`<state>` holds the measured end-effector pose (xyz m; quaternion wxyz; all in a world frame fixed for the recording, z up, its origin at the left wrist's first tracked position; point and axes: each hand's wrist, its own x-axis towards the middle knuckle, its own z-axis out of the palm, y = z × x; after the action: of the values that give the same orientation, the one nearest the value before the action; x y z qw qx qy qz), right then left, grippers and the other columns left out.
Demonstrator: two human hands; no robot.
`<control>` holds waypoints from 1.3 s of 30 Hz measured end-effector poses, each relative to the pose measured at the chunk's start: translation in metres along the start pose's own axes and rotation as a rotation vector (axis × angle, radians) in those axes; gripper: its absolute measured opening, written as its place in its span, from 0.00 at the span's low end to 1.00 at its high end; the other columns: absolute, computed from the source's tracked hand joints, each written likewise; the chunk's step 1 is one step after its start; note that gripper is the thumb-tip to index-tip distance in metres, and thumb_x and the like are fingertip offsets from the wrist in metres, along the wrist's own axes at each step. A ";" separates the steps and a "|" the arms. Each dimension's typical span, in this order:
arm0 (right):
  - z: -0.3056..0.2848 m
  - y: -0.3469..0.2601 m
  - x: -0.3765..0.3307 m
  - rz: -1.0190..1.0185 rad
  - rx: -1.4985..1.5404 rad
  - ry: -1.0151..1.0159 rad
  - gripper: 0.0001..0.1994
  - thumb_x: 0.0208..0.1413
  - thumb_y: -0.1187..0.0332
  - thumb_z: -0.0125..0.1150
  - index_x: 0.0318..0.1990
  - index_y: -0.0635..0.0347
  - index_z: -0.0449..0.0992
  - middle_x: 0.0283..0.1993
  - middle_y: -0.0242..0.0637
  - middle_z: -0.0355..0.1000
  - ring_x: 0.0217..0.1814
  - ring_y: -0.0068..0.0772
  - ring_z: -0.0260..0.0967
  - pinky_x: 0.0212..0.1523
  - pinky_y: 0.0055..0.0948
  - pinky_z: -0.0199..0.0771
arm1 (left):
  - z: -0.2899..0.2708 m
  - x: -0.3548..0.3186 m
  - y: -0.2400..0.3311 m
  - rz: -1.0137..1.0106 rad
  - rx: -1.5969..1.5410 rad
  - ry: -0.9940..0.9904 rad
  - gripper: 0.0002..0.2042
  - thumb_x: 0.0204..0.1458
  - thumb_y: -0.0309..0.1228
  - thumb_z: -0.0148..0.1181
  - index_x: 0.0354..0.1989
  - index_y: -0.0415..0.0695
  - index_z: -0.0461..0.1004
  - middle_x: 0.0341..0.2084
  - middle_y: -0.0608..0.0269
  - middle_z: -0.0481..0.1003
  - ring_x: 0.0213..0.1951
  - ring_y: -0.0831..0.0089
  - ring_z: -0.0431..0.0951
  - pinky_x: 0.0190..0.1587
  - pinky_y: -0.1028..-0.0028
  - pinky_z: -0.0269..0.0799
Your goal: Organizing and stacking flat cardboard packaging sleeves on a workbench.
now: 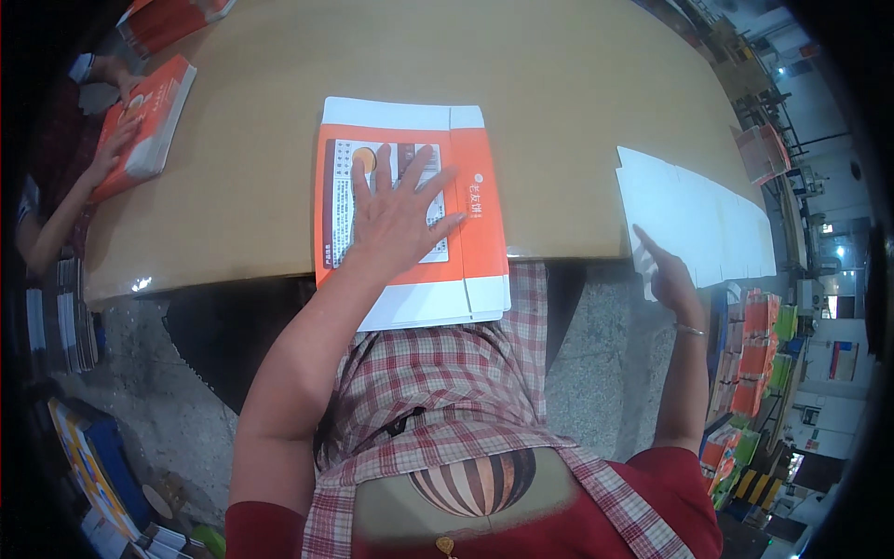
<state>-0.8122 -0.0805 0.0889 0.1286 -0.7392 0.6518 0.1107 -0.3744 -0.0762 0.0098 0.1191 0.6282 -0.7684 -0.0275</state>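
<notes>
My left hand (396, 212) lies flat with its fingers spread on an orange and white flat carton (478, 244). A printed label panel shows under and around these fingers. Beneath the top carton, more white edges show at its near right corner, so it seems to be a small stack. The stack juts over the table's near edge above my lap. Off to the right, my right hand (672, 281) touches the near left part of white flat sheets (703, 219), index finger stretched over the surface. Its other fingers are partly hidden.
The brown table (559, 121) spreads out ahead. At the left, another person's hands (116, 149) rest on an orange and white stack (154, 140). Another orange stack (172, 23) sits at the far left. Piles of coloured cartons (754, 354) stand on the right.
</notes>
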 end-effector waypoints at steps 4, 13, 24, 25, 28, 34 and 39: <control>0.029 0.024 -0.001 -0.082 -0.208 0.227 0.45 0.47 0.82 0.56 0.74 0.41 0.47 0.65 0.54 0.63 0.64 0.55 0.64 0.58 0.46 0.72 | -0.003 0.003 0.002 0.000 -0.010 -0.018 0.32 0.57 0.64 0.45 0.69 0.69 0.59 0.71 0.66 0.52 0.73 0.49 0.41 0.70 0.41 0.25; 0.005 0.027 0.005 -0.017 0.038 0.056 0.46 0.48 0.85 0.52 0.73 0.34 0.46 0.50 0.62 0.72 0.48 0.63 0.73 0.49 0.53 0.74 | -0.002 0.000 -0.002 -0.011 -0.014 -0.016 0.32 0.56 0.64 0.46 0.68 0.69 0.60 0.71 0.66 0.52 0.73 0.50 0.41 0.70 0.42 0.25; -0.045 -0.159 -0.026 -0.425 1.237 0.530 0.45 0.44 0.80 0.52 0.74 0.63 0.42 0.78 0.46 0.41 0.72 0.43 0.58 0.67 0.42 0.65 | 0.005 0.000 -0.008 0.020 -0.146 0.112 0.29 0.60 0.59 0.44 0.66 0.59 0.64 0.68 0.61 0.58 0.70 0.46 0.47 0.70 0.45 0.31; -0.052 -0.174 -0.031 -0.375 1.357 0.567 0.47 0.41 0.78 0.55 0.74 0.63 0.44 0.77 0.47 0.43 0.71 0.42 0.58 0.67 0.40 0.65 | 0.004 0.001 -0.010 0.003 -0.248 0.098 0.29 0.62 0.57 0.44 0.66 0.56 0.64 0.68 0.62 0.60 0.70 0.47 0.47 0.71 0.48 0.34; -0.049 -0.195 -0.031 -0.328 1.511 0.511 0.50 0.35 0.76 0.57 0.73 0.64 0.46 0.77 0.47 0.44 0.72 0.40 0.58 0.67 0.36 0.64 | 0.007 0.008 -0.032 -0.061 -0.849 0.185 0.29 0.65 0.55 0.38 0.59 0.42 0.68 0.54 0.54 0.70 0.61 0.53 0.61 0.65 0.60 0.51; 0.001 -0.238 -0.005 -0.292 1.617 0.347 0.47 0.40 0.83 0.54 0.73 0.62 0.46 0.74 0.48 0.49 0.73 0.40 0.55 0.70 0.37 0.57 | 0.011 0.019 -0.045 -0.319 -1.454 0.205 0.28 0.65 0.51 0.45 0.46 0.30 0.69 0.37 0.51 0.73 0.43 0.65 0.71 0.50 0.67 0.65; 0.024 -0.234 0.010 -0.134 1.522 0.218 0.42 0.48 0.81 0.55 0.73 0.64 0.46 0.73 0.50 0.49 0.73 0.37 0.53 0.67 0.35 0.59 | -0.009 0.016 -0.038 -0.369 -1.259 0.126 0.27 0.62 0.48 0.49 0.50 0.30 0.68 0.41 0.48 0.74 0.46 0.61 0.75 0.51 0.64 0.68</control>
<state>-0.5787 -0.0541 0.0733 0.5430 -0.4918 0.5113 -0.4494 -0.3391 -0.0989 0.0140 0.5017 0.5605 -0.4766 -0.4549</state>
